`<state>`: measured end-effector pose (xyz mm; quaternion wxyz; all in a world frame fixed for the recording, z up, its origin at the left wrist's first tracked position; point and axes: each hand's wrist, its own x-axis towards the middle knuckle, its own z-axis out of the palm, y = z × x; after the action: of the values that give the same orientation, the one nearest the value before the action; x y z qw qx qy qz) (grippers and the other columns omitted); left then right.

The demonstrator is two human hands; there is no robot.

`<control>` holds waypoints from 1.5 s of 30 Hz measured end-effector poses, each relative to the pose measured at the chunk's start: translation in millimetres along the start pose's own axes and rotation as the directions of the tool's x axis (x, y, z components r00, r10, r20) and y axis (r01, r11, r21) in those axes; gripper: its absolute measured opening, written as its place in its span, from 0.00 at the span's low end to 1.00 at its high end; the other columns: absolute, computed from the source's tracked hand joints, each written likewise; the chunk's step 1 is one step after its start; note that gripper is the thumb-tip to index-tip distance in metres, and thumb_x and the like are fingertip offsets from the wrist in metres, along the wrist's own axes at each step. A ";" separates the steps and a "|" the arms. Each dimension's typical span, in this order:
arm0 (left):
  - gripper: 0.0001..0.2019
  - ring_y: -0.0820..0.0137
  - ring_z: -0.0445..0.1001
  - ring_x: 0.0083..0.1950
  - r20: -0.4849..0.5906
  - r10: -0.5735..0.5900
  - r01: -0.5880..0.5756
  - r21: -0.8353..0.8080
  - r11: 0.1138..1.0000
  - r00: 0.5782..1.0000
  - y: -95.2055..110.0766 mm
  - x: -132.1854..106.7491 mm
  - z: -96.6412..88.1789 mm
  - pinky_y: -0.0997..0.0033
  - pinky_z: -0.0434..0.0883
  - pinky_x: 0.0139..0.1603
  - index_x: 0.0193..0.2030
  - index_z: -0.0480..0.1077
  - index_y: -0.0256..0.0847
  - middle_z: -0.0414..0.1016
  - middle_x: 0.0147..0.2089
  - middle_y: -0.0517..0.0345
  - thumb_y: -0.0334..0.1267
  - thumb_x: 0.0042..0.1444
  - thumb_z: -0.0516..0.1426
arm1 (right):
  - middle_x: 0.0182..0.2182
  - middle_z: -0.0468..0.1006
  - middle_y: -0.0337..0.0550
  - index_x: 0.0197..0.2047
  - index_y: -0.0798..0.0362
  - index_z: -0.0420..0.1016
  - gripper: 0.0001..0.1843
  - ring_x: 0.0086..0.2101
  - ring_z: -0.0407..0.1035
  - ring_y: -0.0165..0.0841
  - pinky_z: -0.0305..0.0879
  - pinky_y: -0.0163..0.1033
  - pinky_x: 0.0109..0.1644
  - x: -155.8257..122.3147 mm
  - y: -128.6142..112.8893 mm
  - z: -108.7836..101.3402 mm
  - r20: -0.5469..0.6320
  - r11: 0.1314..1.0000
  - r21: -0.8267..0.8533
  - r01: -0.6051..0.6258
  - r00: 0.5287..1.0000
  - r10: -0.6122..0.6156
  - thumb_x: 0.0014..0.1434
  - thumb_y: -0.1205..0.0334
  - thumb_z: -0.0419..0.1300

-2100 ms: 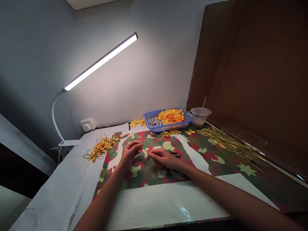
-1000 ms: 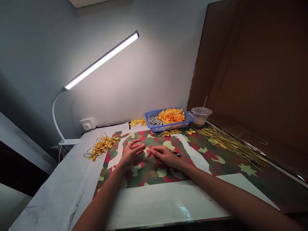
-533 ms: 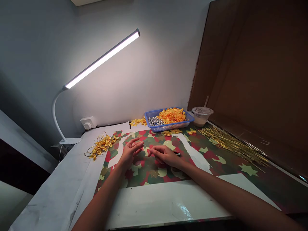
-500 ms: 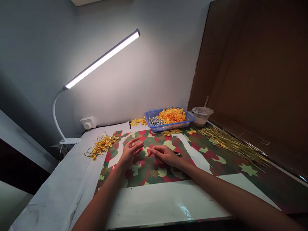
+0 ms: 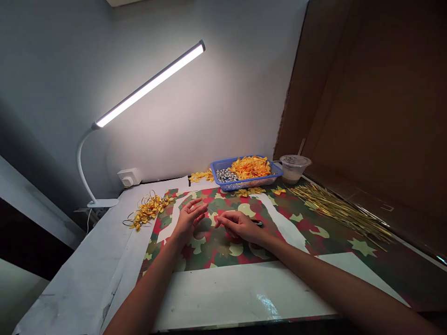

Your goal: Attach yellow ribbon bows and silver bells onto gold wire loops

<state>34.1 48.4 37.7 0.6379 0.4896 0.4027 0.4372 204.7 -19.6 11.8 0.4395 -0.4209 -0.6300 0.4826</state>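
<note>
My left hand (image 5: 189,217) is raised over the camouflage-patterned sheet (image 5: 209,251), its fingers apart and nothing visible in them. Facing it a short way to the right, my right hand (image 5: 238,225) has thumb and fingertips pinched together; anything between them is too small to make out. A small dark object (image 5: 257,223), mostly hidden, lies just behind my right hand. Left of my left hand is a pile of yellow ribbon bows (image 5: 148,209) with thin wire loops.
A blue basket (image 5: 244,184) at the back holds silver bells and orange-yellow bows. Beside it stands a lidded plastic cup (image 5: 292,170). Thin golden wire ties (image 5: 342,211) lie on the right, by a cardboard panel (image 5: 366,102). A lit lamp (image 5: 150,86) leans over from the left.
Both hands keep nearly the same pose and place. The whole view has shifted very slightly.
</note>
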 end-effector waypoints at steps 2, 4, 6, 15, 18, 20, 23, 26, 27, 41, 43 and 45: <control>0.24 0.70 0.76 0.32 0.000 0.037 -0.037 0.030 0.999 0.999 0.2 -1.5 1.5 0.72 0.69 0.36 0.37 0.70 0.40 0.79 0.30 0.58 0.42 0.31 0.70 | 0.14 0.58 0.30 0.31 0.54 0.69 0.26 0.15 0.52 0.24 0.50 0.31 0.18 -0.2 -0.1 0.9 0.005 1.000 -0.031 -0.005 1.000 0.005 0.57 0.38 0.50; 0.23 0.69 0.76 0.32 -0.001 0.091 -0.091 0.064 0.994 0.996 -0.1 -3.2 3.8 0.71 0.69 0.36 0.37 0.69 0.40 0.79 0.29 0.59 0.43 0.32 0.70 | 0.15 0.59 0.31 0.29 0.54 0.69 0.25 0.15 0.54 0.25 0.51 0.32 0.19 -0.3 -0.2 1.8 -0.005 0.998 -0.070 -0.002 1.000 0.001 0.57 0.38 0.50; 0.23 0.68 0.76 0.32 0.000 0.154 -0.153 0.101 0.983 0.988 -0.9 -4.7 6.2 0.71 0.69 0.36 0.36 0.68 0.40 0.78 0.28 0.60 0.43 0.33 0.69 | 0.19 0.63 0.33 0.30 0.54 0.69 0.24 0.18 0.57 0.26 0.53 0.33 0.22 -0.5 -0.9 2.4 -0.040 0.993 -0.116 0.013 0.999 -0.018 0.57 0.40 0.51; 0.17 0.68 0.76 0.34 0.058 0.336 -0.339 0.256 0.905 0.940 -5.1 -14.8 13.5 0.70 0.68 0.38 0.36 0.67 0.42 0.78 0.28 0.60 0.38 0.40 0.67 | 0.37 0.73 0.44 0.44 0.51 0.68 0.14 0.28 0.65 0.31 0.60 0.37 0.32 -3.1 -3.0 1.7 -0.231 0.911 -0.397 0.108 0.949 -0.213 0.60 0.53 0.54; 0.18 0.67 0.77 0.34 0.085 0.312 -0.324 0.244 0.914 0.946 -4.2 -16.8 16.1 0.69 0.70 0.37 0.37 0.66 0.42 0.79 0.29 0.58 0.39 0.41 0.67 | 0.37 0.75 0.45 0.42 0.52 0.70 0.12 0.30 0.67 0.33 0.61 0.37 0.34 -3.1 -3.1 2.8 -0.177 0.907 -0.404 0.121 0.962 -0.208 0.60 0.54 0.53; 0.19 0.66 0.77 0.33 0.080 0.288 -0.299 0.222 0.928 0.954 -3.3 -16.4 16.7 0.69 0.70 0.36 0.37 0.65 0.41 0.79 0.29 0.57 0.40 0.40 0.67 | 0.34 0.76 0.44 0.37 0.52 0.72 0.11 0.30 0.67 0.33 0.61 0.37 0.33 -3.0 -3.6 3.2 -0.149 0.905 -0.402 0.137 0.966 -0.212 0.61 0.55 0.52; 0.21 0.65 0.78 0.34 0.041 0.263 -0.266 0.184 0.946 0.964 -1.9 -14.6 16.0 0.68 0.71 0.36 0.37 0.65 0.41 0.78 0.28 0.59 0.42 0.38 0.67 | 0.31 0.76 0.42 0.33 0.52 0.72 0.12 0.28 0.67 0.32 0.60 0.36 0.31 -3.2 -4.6 2.7 -0.149 0.906 -0.398 0.142 0.965 -0.216 0.62 0.56 0.51; 0.22 0.66 0.77 0.33 -0.007 0.247 -0.243 0.147 0.959 0.969 -0.7 -12.7 14.7 0.68 0.70 0.37 0.37 0.65 0.40 0.78 0.28 0.60 0.43 0.36 0.68 | 0.32 0.77 0.43 0.34 0.52 0.72 0.12 0.29 0.68 0.33 0.61 0.37 0.32 -3.5 -4.6 1.8 -0.180 0.908 -0.394 0.141 0.957 -0.227 0.61 0.56 0.51; 0.22 0.67 0.77 0.32 -0.019 0.243 -0.238 0.136 0.962 0.970 -0.4 -12.1 14.3 0.68 0.70 0.37 0.37 0.66 0.40 0.78 0.28 0.60 0.42 0.36 0.68 | 0.32 0.77 0.43 0.34 0.52 0.72 0.12 0.30 0.68 0.33 0.61 0.37 0.33 -3.4 -4.3 1.6 -0.187 0.908 -0.395 0.141 0.955 -0.230 0.61 0.56 0.51; 0.24 0.64 0.79 0.36 -0.058 0.227 -0.223 0.080 0.972 0.972 -1.9 -7.3 10.8 0.64 0.70 0.42 0.37 0.66 0.40 0.80 0.29 0.57 0.41 0.34 0.69 | 0.34 0.78 0.43 0.33 0.51 0.73 0.12 0.31 0.69 0.33 0.63 0.38 0.34 -2.3 1.2 1.9 -0.183 0.904 -0.399 0.154 0.953 -0.243 0.61 0.56 0.52; 0.24 0.63 0.79 0.36 -0.062 0.226 -0.221 0.079 0.972 0.972 -2.5 -6.5 10.3 0.64 0.70 0.42 0.38 0.66 0.40 0.80 0.29 0.57 0.41 0.34 0.69 | 0.34 0.78 0.43 0.34 0.51 0.74 0.12 0.31 0.70 0.34 0.63 0.37 0.34 -2.3 1.8 1.7 -0.181 0.905 -0.397 0.152 0.954 -0.239 0.61 0.56 0.52; 0.24 0.63 0.79 0.36 -0.066 0.223 -0.218 0.079 0.973 0.973 -3.0 -6.0 10.1 0.64 0.71 0.42 0.38 0.66 0.40 0.80 0.29 0.57 0.42 0.33 0.69 | 0.34 0.78 0.43 0.34 0.51 0.74 0.12 0.31 0.70 0.34 0.63 0.37 0.34 -2.5 1.9 1.7 -0.181 0.907 -0.394 0.149 0.955 -0.236 0.61 0.56 0.52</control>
<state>42.3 39.5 37.3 0.5521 0.5372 0.3847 0.5085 203.9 -22.0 9.3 0.4649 -0.4843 -0.6954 0.2563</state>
